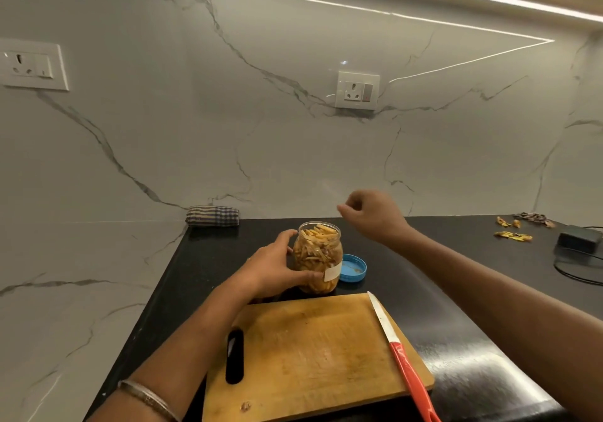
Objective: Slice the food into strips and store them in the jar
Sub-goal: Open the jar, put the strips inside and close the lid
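The wooden cutting board [313, 349] lies nearest on the black bench [456, 307], with the red-handled knife [399, 353] along its right edge. Beyond it the left hand [277, 268] wraps the open jar [318, 255] of strips; the blue lid [354, 267] lies just beside. The right hand [372, 212] hovers above, fingers curled, apparently empty. Marble wall [293, 144] behind.

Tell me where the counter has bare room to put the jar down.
Bare counter lies right of the blue lid, up to the peels and black box. The cutting board is nearly bare left of the knife. Around the jar, gripped by the left hand, is crowded.
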